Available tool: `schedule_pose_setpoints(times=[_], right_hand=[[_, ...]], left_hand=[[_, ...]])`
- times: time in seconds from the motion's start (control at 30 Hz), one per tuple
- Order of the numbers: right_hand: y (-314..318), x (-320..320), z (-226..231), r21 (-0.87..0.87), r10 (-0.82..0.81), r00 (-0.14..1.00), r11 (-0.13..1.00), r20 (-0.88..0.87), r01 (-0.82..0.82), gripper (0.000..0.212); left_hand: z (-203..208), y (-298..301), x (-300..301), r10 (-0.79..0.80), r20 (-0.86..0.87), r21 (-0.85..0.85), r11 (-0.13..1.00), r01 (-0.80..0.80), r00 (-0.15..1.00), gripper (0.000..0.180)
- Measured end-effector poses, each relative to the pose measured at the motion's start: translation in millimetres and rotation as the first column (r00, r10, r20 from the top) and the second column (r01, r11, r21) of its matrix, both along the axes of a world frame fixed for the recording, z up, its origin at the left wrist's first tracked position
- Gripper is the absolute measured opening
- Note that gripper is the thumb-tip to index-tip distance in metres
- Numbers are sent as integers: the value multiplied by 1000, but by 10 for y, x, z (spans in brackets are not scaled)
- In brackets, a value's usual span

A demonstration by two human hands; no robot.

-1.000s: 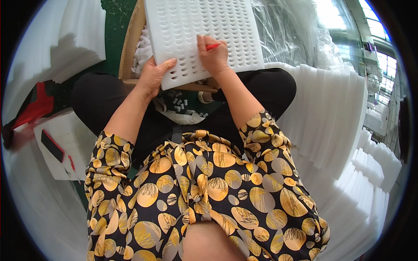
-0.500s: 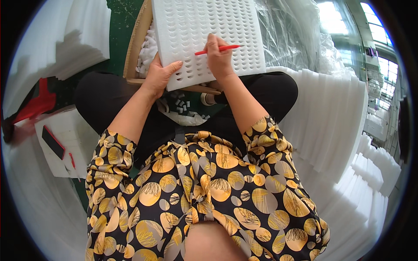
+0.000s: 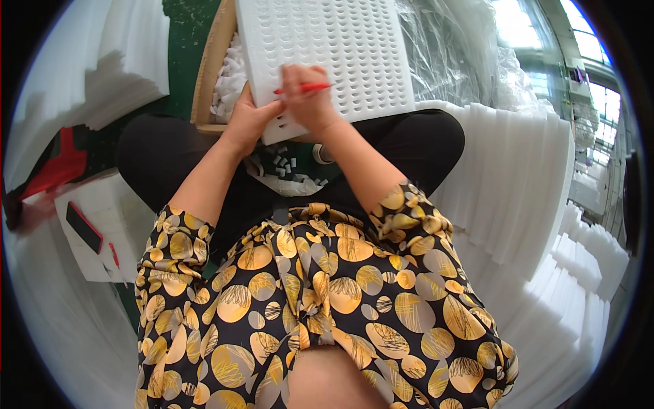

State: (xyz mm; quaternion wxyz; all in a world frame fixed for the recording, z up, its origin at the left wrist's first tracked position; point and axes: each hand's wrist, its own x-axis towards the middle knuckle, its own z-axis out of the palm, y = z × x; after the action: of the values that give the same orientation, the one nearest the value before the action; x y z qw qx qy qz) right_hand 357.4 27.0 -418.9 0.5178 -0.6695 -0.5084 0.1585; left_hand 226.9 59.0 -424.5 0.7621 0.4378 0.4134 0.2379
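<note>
A thick white foam board (image 3: 368, 41) with rows of round and crescent-shaped cuts rests over an open cardboard box (image 3: 210, 65), tilted a little. At its near left corner my left hand (image 3: 246, 119) grips the edge, thumb on the top face. My right hand (image 3: 308, 102), blurred by motion, is closed around a slim red pen (image 3: 317, 87) over the board's near left part, close to my left thumb. Small white foam pieces (image 3: 230, 78) fill the box beside the board. The pen's tip is smeared, so whether it touches the foam cannot be told.
Small foam plugs (image 3: 285, 163) lie below the board, between my legs. Stacks of white foam sheets stand at the far left (image 3: 129, 61) and right (image 3: 504, 184). Clear plastic wrap (image 3: 449, 54) lies behind. A phone (image 3: 84, 226) and another red pen (image 3: 114, 254) lie on a white block.
My right hand has moved left and slightly nearer with the red pen, from the board's middle columns to beside my left thumb. My left hand keeps its hold.
</note>
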Motion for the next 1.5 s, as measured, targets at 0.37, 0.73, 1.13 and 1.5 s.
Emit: schedule_pose_setpoints(times=[0.37,0.73,1.13,1.5], right_hand=[[-57,610,-120,98,-238,853,944,-464,316,33],[-5,529,-198,-163,-125,954,971,271,174,38],[10,315,17,-71,-185,983,980,3,185,39],[98,124,-62,-22,-96,981,995,-167,94,36]], left_hand=[[-137,60,-69,21,21,-184,983,-16,1000,41],[-46,-11,-47,62,52,-115,992,-56,997,38],[-82,6,-58,35,47,-66,997,-32,998,40],[-113,25,-67,3,75,0,1000,-3,997,48]])
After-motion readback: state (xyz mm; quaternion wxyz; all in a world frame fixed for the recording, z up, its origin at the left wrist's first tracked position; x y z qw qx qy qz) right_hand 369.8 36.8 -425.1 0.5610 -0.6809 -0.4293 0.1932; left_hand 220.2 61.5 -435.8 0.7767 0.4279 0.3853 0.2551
